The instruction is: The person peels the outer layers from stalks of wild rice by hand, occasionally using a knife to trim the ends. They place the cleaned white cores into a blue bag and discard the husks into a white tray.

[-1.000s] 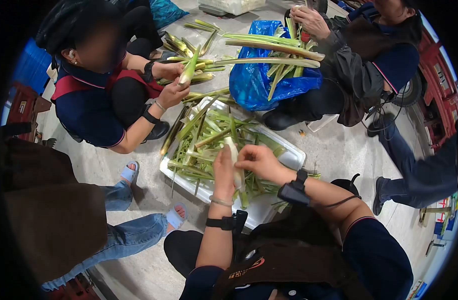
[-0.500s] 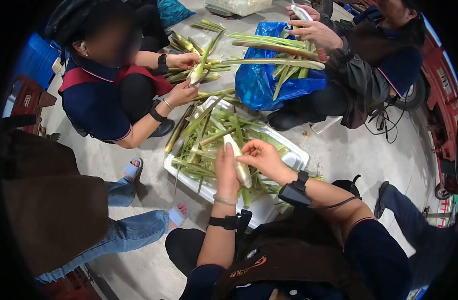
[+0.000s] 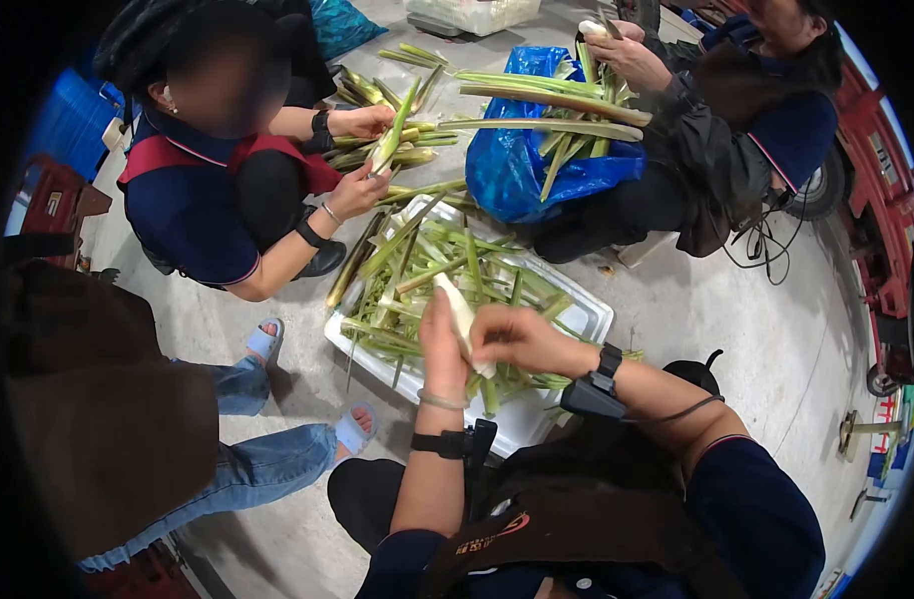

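Observation:
A pale, peeled-looking water bamboo shoot (image 3: 459, 305) is upright and slightly tilted in my left hand (image 3: 443, 341), whose fingers wrap its left side. My right hand (image 3: 525, 341) has its fingers curled together against the shoot's right side, near the lower end. Whether a strip of husk is between those fingers is hidden. Below both hands, green leaves and husk strips (image 3: 392, 290) are heaped in a white foam tray (image 3: 530, 424).
Across from me, one person's hand (image 3: 360, 190) holds a green-and-white shoot (image 3: 387, 148). At the upper right, another person's hands (image 3: 632, 60) work over a blue plastic bag (image 3: 492, 175) with long stalks. Unpeeled shoots (image 3: 417, 155) lie on the floor. Sandalled feet (image 3: 355, 429) stand left of the tray.
My right hand has moved slightly down and inward, its fingers curling closer against the shoot. The co-worker at upper right has turned their shoot and a knife-like blade shows above it.

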A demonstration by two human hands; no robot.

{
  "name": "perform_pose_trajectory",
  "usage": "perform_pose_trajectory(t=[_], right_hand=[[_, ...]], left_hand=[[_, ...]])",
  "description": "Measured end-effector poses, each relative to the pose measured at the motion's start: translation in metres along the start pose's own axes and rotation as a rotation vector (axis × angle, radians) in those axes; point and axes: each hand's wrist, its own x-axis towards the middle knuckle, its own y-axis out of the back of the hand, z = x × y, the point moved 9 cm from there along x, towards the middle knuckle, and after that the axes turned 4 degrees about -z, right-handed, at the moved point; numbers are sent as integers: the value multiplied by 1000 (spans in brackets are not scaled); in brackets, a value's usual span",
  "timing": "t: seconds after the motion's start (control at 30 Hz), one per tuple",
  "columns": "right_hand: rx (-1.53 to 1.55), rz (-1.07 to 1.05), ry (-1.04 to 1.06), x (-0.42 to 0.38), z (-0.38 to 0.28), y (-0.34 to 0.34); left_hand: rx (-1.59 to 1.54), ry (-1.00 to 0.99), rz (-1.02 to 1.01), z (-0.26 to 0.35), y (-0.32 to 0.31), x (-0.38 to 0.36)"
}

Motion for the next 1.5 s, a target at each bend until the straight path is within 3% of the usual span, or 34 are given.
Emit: perform_pose_trajectory(t=[0.03,0.07,0.13,0.17,0.2,0.27,0.43,0.57,0.77,1.07,1.17,1.23,1.27,1.33,1.5], right_hand=[[160,-200,-93,-2,-6,-20],[165,-205,-94,-4,-7,-19],[634,-496,-323,-19,3,-45],[650,-343,-304,-14,13,-32],[651,-339,-305,-11,20,-28],[468,107,-339,-3,49,14],[154,413,-387,-11,53,30],[134,415,-441,-12,48,31],[397,357,-510,-11,75,25],[352,332,-445,-7,66,23],[342,214,-334,-2,57,13],[179,395,-294,-5,50,27],[179,395,-294,-3,52,27],[472,421,-346,-3,68,23],[395,430,-374,-8,64,24]], left_hand=[[-89,73,22,-3,9,1],[-178,145,45,-7,15,1],[-230,159,100,-8,24,4],[-243,160,79,-7,23,5],[-255,163,55,-6,20,5],[-228,159,-30,-6,5,3],[-45,12,-87,-3,-6,4],[-37,13,-145,-1,-11,3],[-89,32,-110,1,-13,2],[-67,67,-132,-5,-9,3],[-95,58,-117,-2,-11,1],[-97,59,-127,0,-12,1],[-98,62,-137,1,-13,0],[-93,53,-139,-1,-16,-1],[-78,60,-121,-1,-14,-1]])
